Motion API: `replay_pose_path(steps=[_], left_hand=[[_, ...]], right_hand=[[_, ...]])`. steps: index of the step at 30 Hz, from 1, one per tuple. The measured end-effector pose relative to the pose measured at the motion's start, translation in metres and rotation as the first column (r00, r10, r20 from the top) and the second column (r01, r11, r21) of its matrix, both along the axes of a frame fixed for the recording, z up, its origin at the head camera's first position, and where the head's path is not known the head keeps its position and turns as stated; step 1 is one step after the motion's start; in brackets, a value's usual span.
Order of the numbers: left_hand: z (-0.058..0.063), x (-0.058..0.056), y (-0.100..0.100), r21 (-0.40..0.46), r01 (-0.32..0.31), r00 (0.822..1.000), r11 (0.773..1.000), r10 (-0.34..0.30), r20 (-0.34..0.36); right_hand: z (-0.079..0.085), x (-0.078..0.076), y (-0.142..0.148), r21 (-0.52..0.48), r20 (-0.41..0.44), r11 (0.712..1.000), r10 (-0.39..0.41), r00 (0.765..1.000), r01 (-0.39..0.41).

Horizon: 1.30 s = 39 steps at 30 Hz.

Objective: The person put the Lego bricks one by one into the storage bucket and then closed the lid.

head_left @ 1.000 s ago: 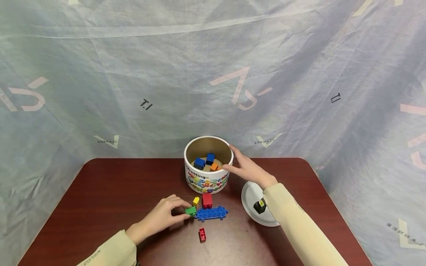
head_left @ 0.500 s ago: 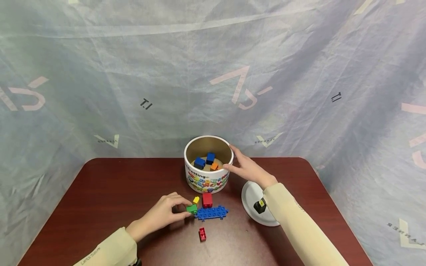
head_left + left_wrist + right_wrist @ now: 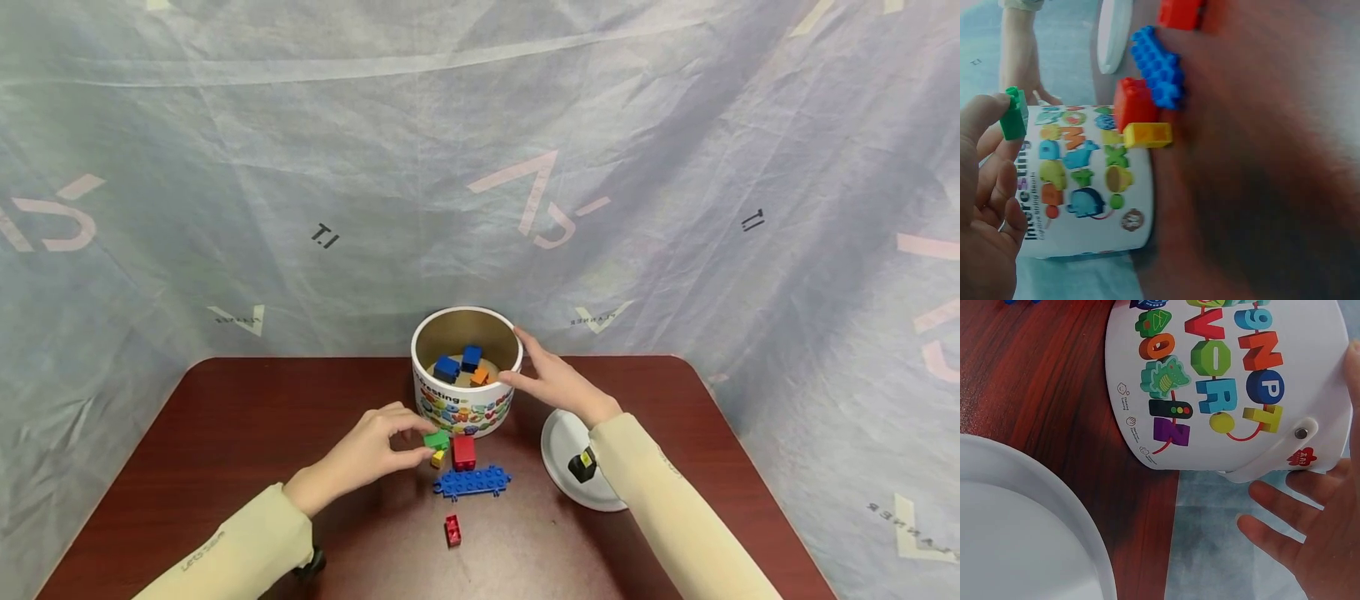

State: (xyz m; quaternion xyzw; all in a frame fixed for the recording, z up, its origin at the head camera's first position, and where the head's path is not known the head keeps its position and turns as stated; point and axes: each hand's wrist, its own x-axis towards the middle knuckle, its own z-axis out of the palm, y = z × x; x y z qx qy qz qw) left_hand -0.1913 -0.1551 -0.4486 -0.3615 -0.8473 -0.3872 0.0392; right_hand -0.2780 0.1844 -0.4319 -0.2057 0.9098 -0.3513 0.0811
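My left hand pinches a small green toy brick between thumb and fingertips, held up off the table in front of the bucket. Just below it lies a small yellow brick, beside a larger red brick. A blue studded base piece lies nearer, and a small red brick nearer still. My right hand touches the right side of the white printed bucket at its rim, fingers fairly straight. Inside the bucket are two blue bricks and an orange brick.
A white round lid lies on the dark red table, right of the bucket, partly under my right forearm. A grey printed cloth hangs behind the table's far edge.
The green brick, pinched in my left hand, has gone up from beside the blue base piece toward the bucket. My right hand stays at the bucket.
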Motion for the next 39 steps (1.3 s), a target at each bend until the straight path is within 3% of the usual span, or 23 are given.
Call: replay_pose_path(steps=[6,13,31,39], left_hand=[[0.015,-0.009,0.007,0.021,-0.005,1.0,1.0,0.006,-0.029],[0.026,-0.017,0.012,0.057,-0.002,1.0,0.998,0.003,-0.014],[0.038,-0.033,0.024,0.013,0.004,0.998,1.0,-0.004,-0.056],[0.046,-0.047,0.031,0.055,-0.016,0.997,0.998,0.02,-0.076]], right_hand=[[0.002,-0.001,-0.002,0.018,-0.006,1.0,0.001,1.0,-0.001],[0.003,-0.001,-0.004,0.026,0.0,1.0,-0.007,1.0,0.007],[0.003,0.001,-0.003,0.043,-0.007,0.999,-0.01,1.0,0.01],[0.001,0.001,-0.002,0.039,0.003,0.999,-0.017,1.0,0.017]])
